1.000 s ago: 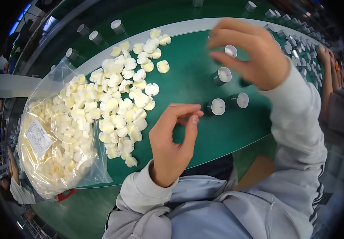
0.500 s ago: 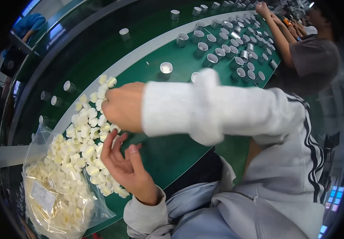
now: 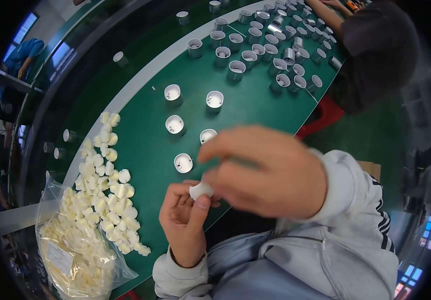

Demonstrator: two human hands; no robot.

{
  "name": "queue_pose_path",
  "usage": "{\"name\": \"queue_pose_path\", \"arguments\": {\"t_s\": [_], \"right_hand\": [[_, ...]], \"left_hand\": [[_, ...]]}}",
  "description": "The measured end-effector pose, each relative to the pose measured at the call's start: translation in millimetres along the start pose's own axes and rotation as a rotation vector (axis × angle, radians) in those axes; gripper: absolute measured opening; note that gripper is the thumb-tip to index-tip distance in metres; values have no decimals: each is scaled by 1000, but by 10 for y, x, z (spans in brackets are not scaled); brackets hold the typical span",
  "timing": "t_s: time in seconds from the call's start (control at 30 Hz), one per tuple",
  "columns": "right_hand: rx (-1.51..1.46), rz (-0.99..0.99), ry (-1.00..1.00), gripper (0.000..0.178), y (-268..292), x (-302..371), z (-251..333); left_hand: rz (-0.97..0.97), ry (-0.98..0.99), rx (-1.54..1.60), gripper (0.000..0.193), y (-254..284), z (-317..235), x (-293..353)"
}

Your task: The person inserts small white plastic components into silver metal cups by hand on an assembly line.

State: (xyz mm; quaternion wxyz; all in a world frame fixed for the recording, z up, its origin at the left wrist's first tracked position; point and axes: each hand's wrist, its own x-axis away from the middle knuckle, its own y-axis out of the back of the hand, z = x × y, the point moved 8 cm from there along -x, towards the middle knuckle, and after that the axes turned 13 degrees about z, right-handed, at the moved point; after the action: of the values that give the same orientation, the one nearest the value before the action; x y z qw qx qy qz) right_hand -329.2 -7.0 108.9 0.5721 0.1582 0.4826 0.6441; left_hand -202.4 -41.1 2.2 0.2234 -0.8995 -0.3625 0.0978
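Note:
Between the thumb and fingers of my left hand [image 3: 188,220] is a small white pad with curved-in sides [image 3: 201,191]. My right hand [image 3: 270,172] hovers just beside it, its fingers smeared by motion, so whether they pinch anything is unclear. Beyond my hands, several silver cups with white insides stand upright, one a white-lined cup [image 3: 183,163] close to my left fingertips. My right fingers partly cover another cup [image 3: 208,136]. A long heap of similar white and pale-yellow pads [image 3: 118,200] lies to the left.
A clear plastic bag [image 3: 78,260] full of pads sits at the near left. Many silver cups [image 3: 236,71] crowd the far right of the green table [image 3: 140,137]. Past the pale rail [image 3: 148,75], more cups stand on a dark belt. A co-worker [image 3: 380,55] sits at the right.
My right hand has moved from the pad heap back to the right, beside my left hand. My left hand now holds a white pad. The view has shifted, uncovering more cups.

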Motion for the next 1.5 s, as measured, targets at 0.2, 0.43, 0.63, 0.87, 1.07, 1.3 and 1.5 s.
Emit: {"name": "queue_pose_path", "arguments": {"t_s": [0.2,0.43,0.63,0.87,1.07,1.3,1.5], "right_hand": [[438,-50,-342,23,430,-205,-1596],[587,322,-583,30,29,-585,-2179],[449,-3,-346,30,535,-330,-1235],[395,25,-612,41,-196,462,-745],[389,47,-737,37,-210,629,-737],[-173,135,-254,40,45,673,-195],[-136,54,-124,30,-65,732,-249]], "left_hand": [[-30,42,-273,17,-212,27,-83],[-45,16,-254,13,-121,-17,48],[-169,-70,-332,12,68,-200,122],[-76,-44,-226,10,30,1,65],[23,161,-150,10,-213,284,12],[123,191,7,9,-390,425,-147],[126,261,57,10,-482,549,-184]]}}
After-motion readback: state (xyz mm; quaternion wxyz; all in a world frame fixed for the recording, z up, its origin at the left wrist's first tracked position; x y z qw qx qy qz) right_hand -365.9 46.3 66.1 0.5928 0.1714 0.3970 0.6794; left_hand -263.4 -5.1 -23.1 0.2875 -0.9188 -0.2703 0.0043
